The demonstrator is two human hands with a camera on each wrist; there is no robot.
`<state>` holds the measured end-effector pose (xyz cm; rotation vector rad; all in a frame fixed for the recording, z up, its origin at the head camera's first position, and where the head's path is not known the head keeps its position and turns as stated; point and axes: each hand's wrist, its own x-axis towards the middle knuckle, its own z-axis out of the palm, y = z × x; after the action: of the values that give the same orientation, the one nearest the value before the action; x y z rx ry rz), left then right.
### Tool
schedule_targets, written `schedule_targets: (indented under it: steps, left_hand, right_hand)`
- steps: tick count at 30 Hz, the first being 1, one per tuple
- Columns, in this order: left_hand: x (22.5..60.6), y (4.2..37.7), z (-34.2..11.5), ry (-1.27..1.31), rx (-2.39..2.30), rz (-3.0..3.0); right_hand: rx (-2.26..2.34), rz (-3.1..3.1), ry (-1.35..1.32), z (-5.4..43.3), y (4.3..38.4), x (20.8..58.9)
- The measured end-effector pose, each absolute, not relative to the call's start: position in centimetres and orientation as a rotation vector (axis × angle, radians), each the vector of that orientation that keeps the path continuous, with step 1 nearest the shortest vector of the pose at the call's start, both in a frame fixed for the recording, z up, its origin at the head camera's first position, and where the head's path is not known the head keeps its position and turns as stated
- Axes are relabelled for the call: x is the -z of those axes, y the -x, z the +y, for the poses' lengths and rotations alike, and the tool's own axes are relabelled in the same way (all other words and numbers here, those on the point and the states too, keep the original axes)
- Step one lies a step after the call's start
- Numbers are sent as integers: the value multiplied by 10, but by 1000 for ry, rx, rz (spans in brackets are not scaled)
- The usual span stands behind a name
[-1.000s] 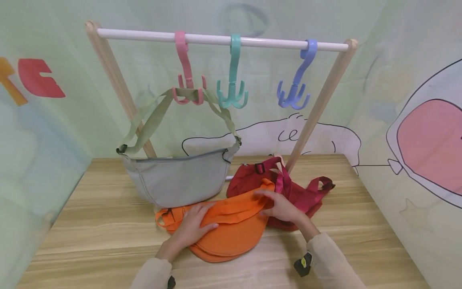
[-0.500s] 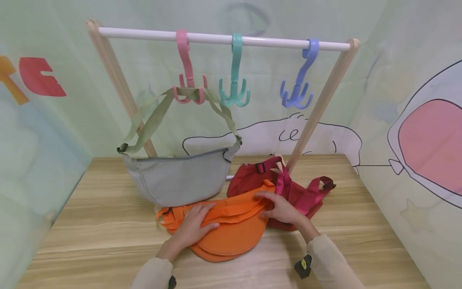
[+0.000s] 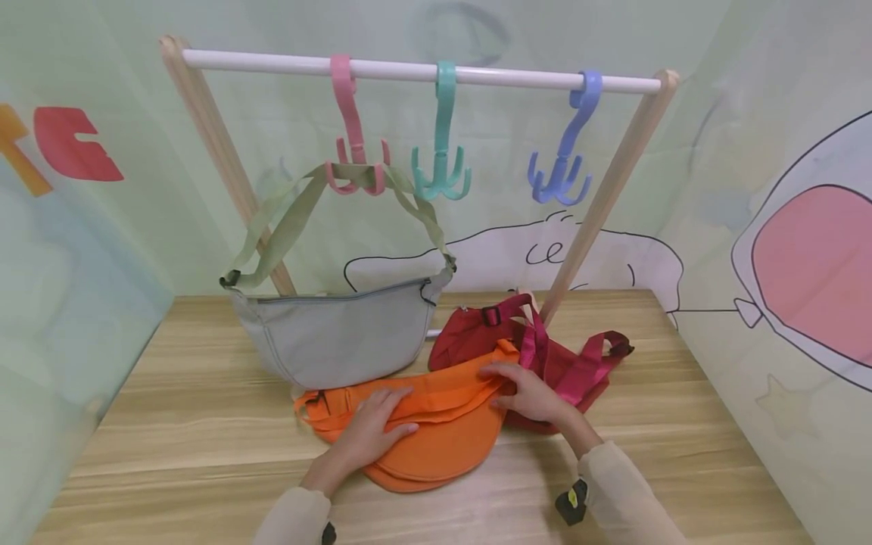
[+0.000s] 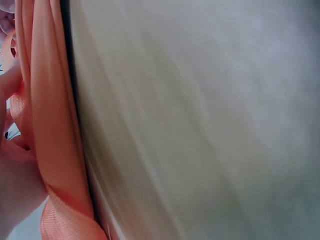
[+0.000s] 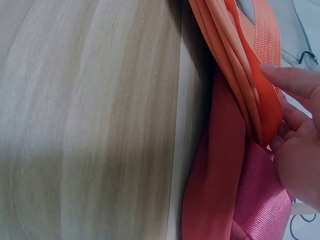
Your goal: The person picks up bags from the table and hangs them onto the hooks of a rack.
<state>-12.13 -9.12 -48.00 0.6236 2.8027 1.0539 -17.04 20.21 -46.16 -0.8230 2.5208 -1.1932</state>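
Observation:
An orange waist bag [image 3: 443,446] lies at the front middle of the table, its strap along the upper edge. My left hand [image 3: 368,428] rests on its left half, thumb and fingers spread. My right hand [image 3: 530,395] touches the strap at the right end with lightly bent fingers. In the right wrist view, the thumb lies against the orange strap [image 5: 268,35]. Behind that hand, partly covered by the orange bag, is a dark red bag [image 3: 466,344] with a magenta strap. A grey bag [image 3: 347,337] hangs by its pale green strap from a pink hook [image 3: 349,113].
A wooden rack with a white rail [image 3: 511,76] stands at the back. Beside the pink hook hang a green hook [image 3: 443,121] and a blue hook [image 3: 575,121], neither bearing a bag. The wooden table [image 3: 170,446] meets printed cloth walls at the back and sides.
My left hand has shifted very slightly to the right on the orange waist bag. The right hand and the bags keep their places.

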Motion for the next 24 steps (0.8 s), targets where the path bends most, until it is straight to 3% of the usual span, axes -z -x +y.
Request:
schedule_targets:
  steps: [24]
  left_hand:
    - [488, 126, -101, -724, -1099, 2820]
  right_hand:
    - [1188, 2508, 825, 200, 170, 463]
